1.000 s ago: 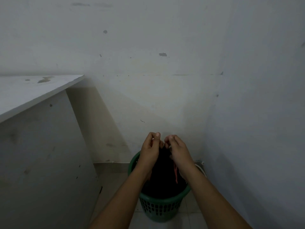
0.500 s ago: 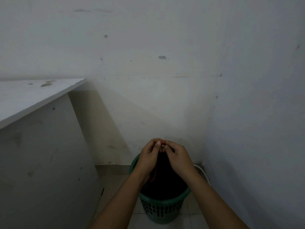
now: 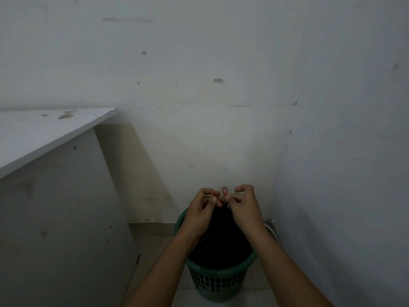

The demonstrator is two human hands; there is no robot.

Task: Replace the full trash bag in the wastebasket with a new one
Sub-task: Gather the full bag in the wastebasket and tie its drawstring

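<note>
The black trash bag (image 3: 221, 238) sits in the green wastebasket (image 3: 218, 282) on the tiled floor (image 3: 155, 251), tucked into the corner of the room, its mouth gathered up into a neck above the rim. At that neck the left hand (image 3: 200, 210) and the right hand (image 3: 244, 207) each pinch a thin red drawstring loop (image 3: 224, 191), fingers (image 3: 214, 198) curled in tight on it, thumbs against fingertips, the two hands just beside each other. The film looks soft and slack, likely slippery, and a full bag would probably be weighty enough to stretch or tear if hauled by the strings alone; the gathered neck below the loops seems the safer place to take hold for lifting. Just beside the basket on the right, a white cable (image 3: 271, 229) runs along the wall (image 3: 343, 173) and could snag the bag. The white bench (image 3: 51, 129) stands to the left, its side panel narrowing the way out.
</note>
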